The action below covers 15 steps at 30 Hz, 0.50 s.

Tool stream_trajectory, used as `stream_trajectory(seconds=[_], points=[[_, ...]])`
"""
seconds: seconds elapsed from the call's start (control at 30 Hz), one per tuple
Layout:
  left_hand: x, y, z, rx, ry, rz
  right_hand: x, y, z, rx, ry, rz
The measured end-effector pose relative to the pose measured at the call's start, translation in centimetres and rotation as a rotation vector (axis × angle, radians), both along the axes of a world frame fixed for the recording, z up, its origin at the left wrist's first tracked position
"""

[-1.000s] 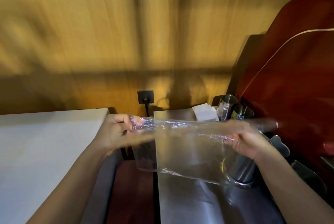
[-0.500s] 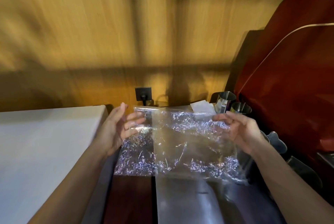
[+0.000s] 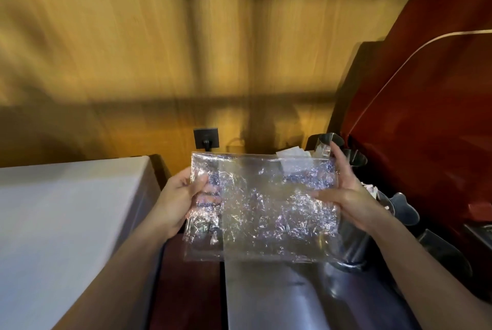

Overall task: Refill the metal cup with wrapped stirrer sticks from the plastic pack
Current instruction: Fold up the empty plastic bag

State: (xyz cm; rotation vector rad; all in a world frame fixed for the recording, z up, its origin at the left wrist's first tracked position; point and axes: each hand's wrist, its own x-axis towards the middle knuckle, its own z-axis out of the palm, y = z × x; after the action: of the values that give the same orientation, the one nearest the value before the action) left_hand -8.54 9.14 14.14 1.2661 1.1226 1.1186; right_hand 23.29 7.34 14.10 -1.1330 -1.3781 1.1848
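Two bare hands hold one clear plastic bag (image 3: 266, 207) up in the air, one hand on each side. On the left, the left hand (image 3: 181, 196) grips the bag's left edge, with the thumb in front and the fingers curled behind the plastic. On the right, the right hand (image 3: 346, 191) holds the right edge, with its thumb lying across the front and its fingers stretched up along the side. The bag is flat, wrinkled and shiny, and you can see through it. I cannot see any sticks inside it.

Under the bag is a shiny gray counter (image 3: 266, 297), with a dark brown strip beside it. Just below the right hand stands one big metal cup (image 3: 354, 244), partly hidden by the bag and the wrist. What is in it cannot be seen.

To the left is one white table (image 3: 66, 223).

Farther back, behind the top of the bag, are two more metal cups (image 3: 326, 144) close together, and one white piece of paper (image 3: 291, 152) next to them. One black wall plug (image 3: 206, 138) sits on the yellow wood wall (image 3: 133, 50). A big dark red thing (image 3: 426, 130) fills the right side.
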Motion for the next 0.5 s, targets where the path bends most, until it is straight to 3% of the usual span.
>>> stream_trajectory(seconds=[0.1, 0.2, 0.3, 0.5], points=[[-0.1, 0.3, 0.0, 0.060, 0.062, 0.045, 0.1, 0.3, -0.5, 0.010, -0.012, -0.024], [-0.4, 0.6, 0.1, 0.035, -0.011, 0.002, 0.4, 0.4, -1.1, 0.032, 0.109, -0.083], [-0.5, 1.1, -0.1, -0.007, -0.059, 0.029, 0.5, 0.5, -1.7, 0.101, 0.067, -0.124], [-0.8, 1.6, -0.8, 0.057, -0.126, 0.035, 0.8, 0.9, -1.9, 0.010, 0.133, -0.011]])
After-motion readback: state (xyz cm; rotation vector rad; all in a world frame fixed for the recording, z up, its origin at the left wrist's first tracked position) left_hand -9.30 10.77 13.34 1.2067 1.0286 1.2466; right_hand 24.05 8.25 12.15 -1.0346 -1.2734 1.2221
